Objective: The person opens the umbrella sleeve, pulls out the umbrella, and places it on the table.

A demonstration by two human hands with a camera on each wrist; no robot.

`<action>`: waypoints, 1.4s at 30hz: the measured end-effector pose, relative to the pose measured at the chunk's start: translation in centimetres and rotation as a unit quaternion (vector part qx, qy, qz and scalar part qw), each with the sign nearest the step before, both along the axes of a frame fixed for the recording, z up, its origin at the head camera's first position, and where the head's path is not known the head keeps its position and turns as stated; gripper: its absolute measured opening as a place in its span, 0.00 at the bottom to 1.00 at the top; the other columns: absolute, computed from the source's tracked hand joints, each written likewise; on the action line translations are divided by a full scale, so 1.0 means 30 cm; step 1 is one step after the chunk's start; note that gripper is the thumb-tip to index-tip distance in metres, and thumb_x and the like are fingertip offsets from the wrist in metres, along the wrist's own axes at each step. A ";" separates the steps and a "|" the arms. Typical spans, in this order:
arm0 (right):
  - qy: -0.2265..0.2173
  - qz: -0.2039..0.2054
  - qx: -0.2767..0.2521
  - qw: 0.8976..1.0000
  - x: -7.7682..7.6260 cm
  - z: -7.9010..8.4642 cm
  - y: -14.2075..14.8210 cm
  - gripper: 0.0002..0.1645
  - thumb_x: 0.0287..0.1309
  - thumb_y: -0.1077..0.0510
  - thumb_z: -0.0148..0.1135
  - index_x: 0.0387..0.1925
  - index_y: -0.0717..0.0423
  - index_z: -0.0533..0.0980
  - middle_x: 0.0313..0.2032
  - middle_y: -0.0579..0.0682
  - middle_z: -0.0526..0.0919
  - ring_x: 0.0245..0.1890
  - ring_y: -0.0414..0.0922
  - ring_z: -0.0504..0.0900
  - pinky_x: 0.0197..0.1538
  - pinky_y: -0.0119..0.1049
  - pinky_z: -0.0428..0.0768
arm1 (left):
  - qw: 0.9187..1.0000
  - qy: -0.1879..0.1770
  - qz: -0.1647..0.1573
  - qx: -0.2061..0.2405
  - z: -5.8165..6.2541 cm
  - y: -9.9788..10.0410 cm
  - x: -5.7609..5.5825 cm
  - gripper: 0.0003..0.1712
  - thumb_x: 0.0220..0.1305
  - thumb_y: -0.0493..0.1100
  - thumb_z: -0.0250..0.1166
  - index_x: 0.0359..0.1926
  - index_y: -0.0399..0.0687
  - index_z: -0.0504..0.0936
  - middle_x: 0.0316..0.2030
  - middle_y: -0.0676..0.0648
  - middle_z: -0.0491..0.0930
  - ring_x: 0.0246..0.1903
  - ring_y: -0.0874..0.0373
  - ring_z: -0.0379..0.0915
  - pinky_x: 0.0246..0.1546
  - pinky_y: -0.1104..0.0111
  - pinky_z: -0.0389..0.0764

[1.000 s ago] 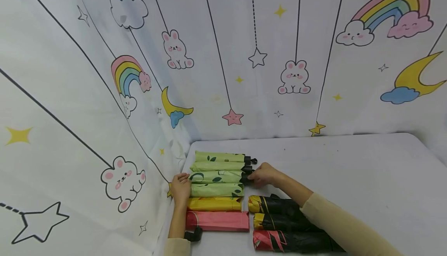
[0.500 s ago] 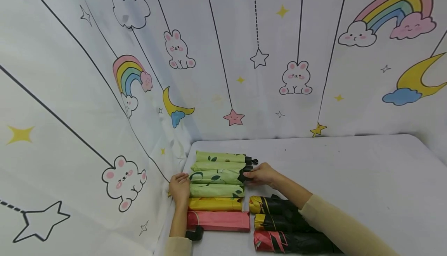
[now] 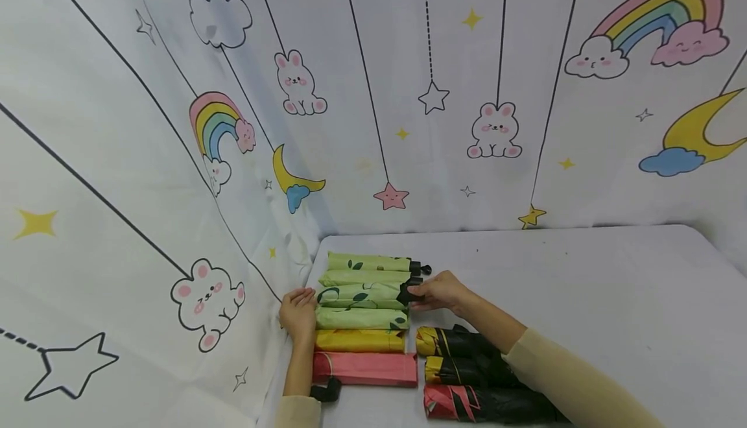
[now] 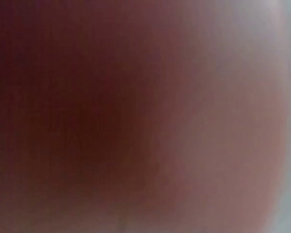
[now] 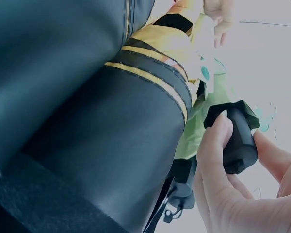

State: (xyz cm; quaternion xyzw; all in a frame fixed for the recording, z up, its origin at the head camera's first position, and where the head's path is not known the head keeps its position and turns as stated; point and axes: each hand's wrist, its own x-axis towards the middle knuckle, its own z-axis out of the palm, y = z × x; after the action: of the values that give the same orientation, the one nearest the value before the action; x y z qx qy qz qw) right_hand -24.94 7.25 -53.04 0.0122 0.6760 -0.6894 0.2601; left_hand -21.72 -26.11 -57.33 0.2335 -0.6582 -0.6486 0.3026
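Note:
Several green leaf-patterned folding umbrellas lie side by side at the table's left in the head view. One green umbrella (image 3: 358,296) has its black handle (image 5: 240,138) pinched between the thumb and fingers of my right hand (image 3: 441,290), as the right wrist view shows up close. At that umbrella's other end is my left hand (image 3: 298,314), its fingertips at the cloth's left edge. The left wrist view is a dark blur of skin. Nearer me in the same row are a yellow umbrella (image 3: 360,340) and a pink umbrella (image 3: 366,369).
Under my right forearm lie black-and-yellow umbrellas (image 3: 467,371) and a black-and-red umbrella (image 3: 484,404), partly covered by the sleeve. A black handle (image 3: 327,390) sits beside my left wrist. White printed cloth (image 3: 350,155) hangs behind and left of the table (image 3: 572,285).
My right hand has shifted slightly left, its fingertips further along the black handle at the umbrella's cloth. My left hand has edged a little left. The other umbrellas stay put.

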 end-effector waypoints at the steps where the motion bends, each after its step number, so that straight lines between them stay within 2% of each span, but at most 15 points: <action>1: 0.000 -0.001 -0.001 1.000 0.001 -0.001 0.000 0.21 0.64 0.60 0.73 0.47 0.77 0.82 0.44 0.67 0.88 0.40 0.56 0.92 0.51 0.50 0.88 | 1.000 0.000 -0.001 0.005 -0.001 0.000 0.001 0.19 0.59 0.16 0.63 0.52 0.22 0.78 0.48 0.24 0.84 0.50 0.32 0.84 0.35 0.80 0.84; 9: 0.003 -0.012 -0.009 1.000 0.008 -0.006 0.005 0.18 0.64 0.60 0.73 0.46 0.74 0.84 0.42 0.62 0.89 0.42 0.56 0.91 0.50 0.50 0.88 | 1.000 0.002 0.005 0.008 -0.003 -0.001 0.002 0.19 0.58 0.16 0.65 0.51 0.23 0.79 0.48 0.25 0.84 0.49 0.33 0.85 0.36 0.78 0.85; 16: -0.003 -0.019 -0.018 1.000 0.012 -0.001 0.013 0.20 0.63 0.60 0.74 0.47 0.75 0.82 0.42 0.65 0.88 0.42 0.58 0.91 0.49 0.49 0.89 | 1.000 0.009 0.008 0.010 0.010 0.003 0.000 0.19 0.58 0.16 0.65 0.51 0.25 0.79 0.48 0.25 0.84 0.49 0.34 0.85 0.37 0.78 0.85; 21: -0.001 -0.022 -0.016 1.000 0.013 0.005 0.026 0.23 0.64 0.59 0.74 0.49 0.76 0.81 0.42 0.67 0.88 0.39 0.55 0.91 0.50 0.49 0.88 | 1.000 0.016 0.007 0.011 0.023 0.007 -0.001 0.19 0.57 0.15 0.65 0.51 0.24 0.79 0.48 0.24 0.84 0.49 0.34 0.85 0.40 0.73 0.87; 33: 0.003 -0.031 -0.019 0.999 0.027 0.012 0.047 0.21 0.64 0.60 0.73 0.49 0.76 0.82 0.40 0.64 0.88 0.37 0.53 0.91 0.47 0.46 0.89 | 1.000 0.018 0.005 0.022 0.027 0.010 -0.005 0.18 0.59 0.17 0.64 0.51 0.22 0.78 0.48 0.24 0.84 0.49 0.33 0.85 0.40 0.72 0.88; 42: 0.012 -0.024 -0.018 0.999 0.032 0.015 0.062 0.20 0.64 0.59 0.73 0.47 0.75 0.83 0.38 0.64 0.89 0.37 0.54 0.91 0.52 0.53 0.87 | 1.000 0.016 0.000 0.022 0.022 0.016 -0.006 0.16 0.60 0.18 0.65 0.50 0.24 0.79 0.47 0.24 0.84 0.47 0.37 0.87 0.38 0.74 0.87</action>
State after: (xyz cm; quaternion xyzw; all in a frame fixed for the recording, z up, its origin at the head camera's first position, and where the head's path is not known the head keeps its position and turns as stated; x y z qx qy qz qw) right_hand -23.99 9.09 -52.59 0.0152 0.6659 -0.7077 0.2356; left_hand -21.92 -25.63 -56.68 0.2299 -0.6390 -0.6666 0.3074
